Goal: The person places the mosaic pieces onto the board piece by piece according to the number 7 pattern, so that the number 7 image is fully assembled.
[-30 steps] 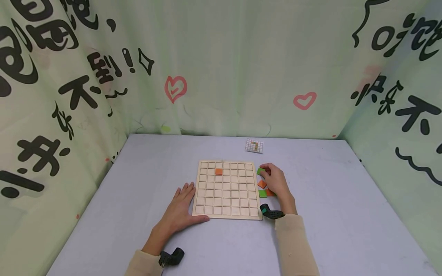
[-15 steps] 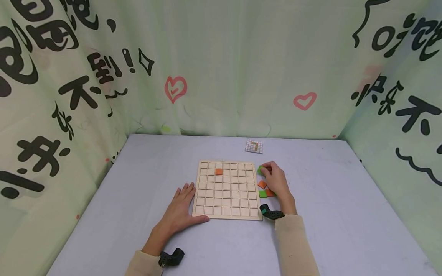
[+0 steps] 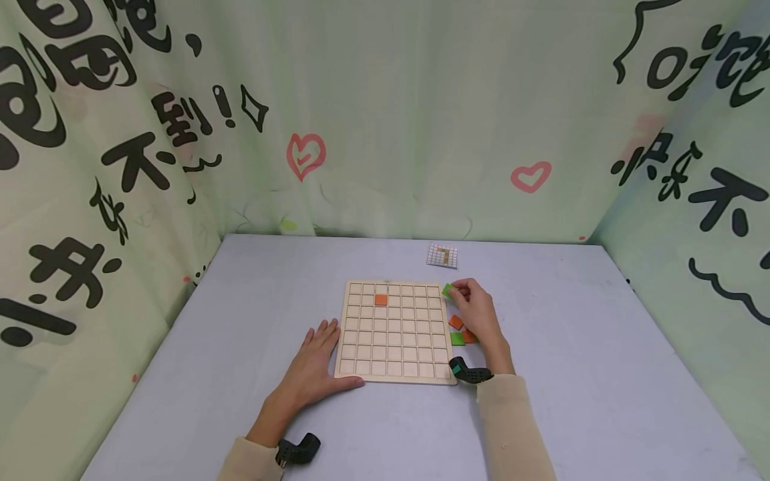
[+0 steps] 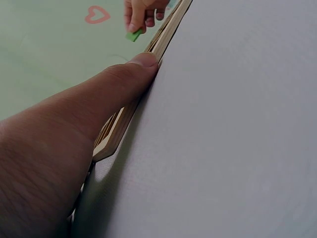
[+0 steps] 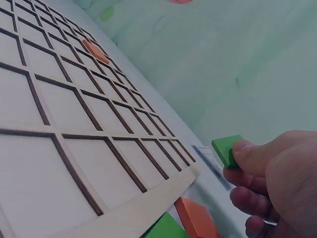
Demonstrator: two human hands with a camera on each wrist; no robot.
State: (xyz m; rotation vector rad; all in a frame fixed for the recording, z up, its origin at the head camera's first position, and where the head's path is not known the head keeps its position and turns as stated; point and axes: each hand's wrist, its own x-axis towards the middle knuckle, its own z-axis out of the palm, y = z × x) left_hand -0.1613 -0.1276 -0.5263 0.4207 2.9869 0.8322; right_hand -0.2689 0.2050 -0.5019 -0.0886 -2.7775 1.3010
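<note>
A wooden grid board lies on the table, with one orange square tile set in a cell near its far left. My left hand rests against the board's near left corner, fingers spread along the left side and thumb along the front edge. Beyond the board's right side, my right hand pinches a green square tile between thumb and fingers, held up off the table. Below that hand lie a loose orange tile, a green tile and another orange tile, partly overlapping.
A small card printed with a coloured grid lies behind the board's right end. The white table spreads around the board. A pale green curtain with black lettering and hearts stands behind and at both sides.
My right hand has lifted the green tile slightly and shifted it a little away from me and left, toward the board's far right corner. My left hand has stayed in place.
</note>
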